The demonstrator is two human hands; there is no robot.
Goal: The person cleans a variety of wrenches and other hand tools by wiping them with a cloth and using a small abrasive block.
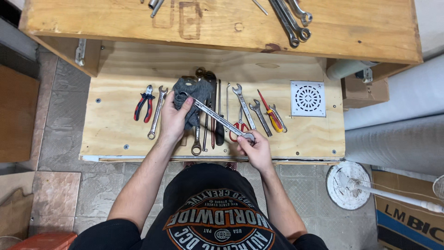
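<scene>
Hands gripping wrench (217, 118), grey rag (192, 92), cardboard box (407, 222) bottom right

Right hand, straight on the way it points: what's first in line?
Right hand grips the lower end of the wrench and points up-left along it. First in that line, likely the grey cloth in the left hand; depth unclear.

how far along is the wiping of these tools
Hard to call anything finished: three wrenches lie on the upper shelf, maybe already wiped. In hand: the left hand rubs a grey rag on one wrench, the right hand holding its end. Left: pliers, screwdriver and other wrenches on the lower board.
</scene>
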